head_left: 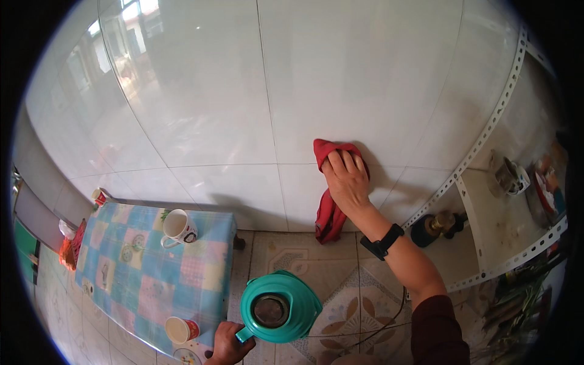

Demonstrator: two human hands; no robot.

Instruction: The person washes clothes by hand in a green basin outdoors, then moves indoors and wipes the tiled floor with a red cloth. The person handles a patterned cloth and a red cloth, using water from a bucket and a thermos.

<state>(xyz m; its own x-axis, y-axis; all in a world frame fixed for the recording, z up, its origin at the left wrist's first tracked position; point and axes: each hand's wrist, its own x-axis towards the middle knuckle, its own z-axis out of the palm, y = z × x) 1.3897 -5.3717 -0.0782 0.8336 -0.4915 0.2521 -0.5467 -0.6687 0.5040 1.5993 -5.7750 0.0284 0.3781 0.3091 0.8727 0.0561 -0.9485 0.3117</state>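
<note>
My right hand [347, 182] is closed over a red cloth [330, 216], pressing it against the white tiled wall [213, 109]. Part of the cloth hangs down below my fingers. A dark watch band circles that wrist. At the bottom, my left hand [231, 344] grips the handle of a teal thermos jug [301, 304], seen from above with a dark round stopper in its top. The jug is beside the right end of a low table [146, 267] with a patchwork-print cover.
A white mug [176, 226] and a red-and-white paper cup [180, 330] stand on the table; another red cup [99, 196] is at its far left corner. To the right is a perforated metal shelf [471, 213] holding a metal pot [506, 175]. A gas cylinder [433, 228] sits by it.
</note>
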